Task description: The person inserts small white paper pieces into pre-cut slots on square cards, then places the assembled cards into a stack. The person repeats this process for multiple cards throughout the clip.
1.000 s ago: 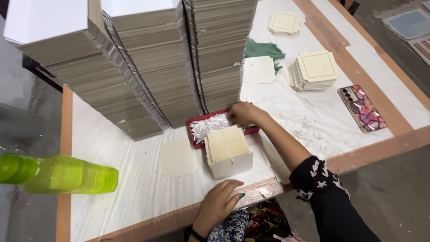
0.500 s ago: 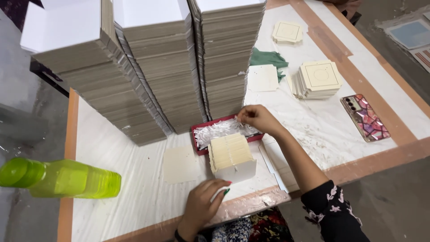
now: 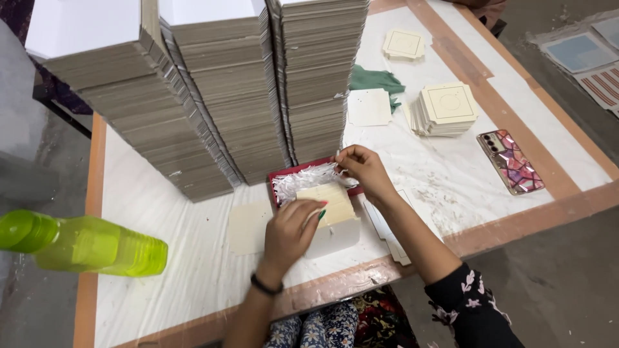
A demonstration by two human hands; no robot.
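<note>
We see a white desk [image 3: 193,270] with an orange-brown border, grey-brown board stacks [image 3: 213,96] topped white, a red tray [image 3: 284,173] of white shredded paper [image 3: 303,179], cream cards [image 3: 332,201], a lime-green bottle [image 3: 84,245], a green cloth [image 3: 377,80], and a phone [image 3: 510,161] in a pink mosaic case. The right sleeve [image 3: 474,309] is black with pink flowers.

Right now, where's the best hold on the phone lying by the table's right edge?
Grip the phone across its two long edges, coming straight down from above. It lies flat, patterned back up, angled near the table's wooden border, with bare surface on both sides for fingers. Neither hand is near it.
</note>
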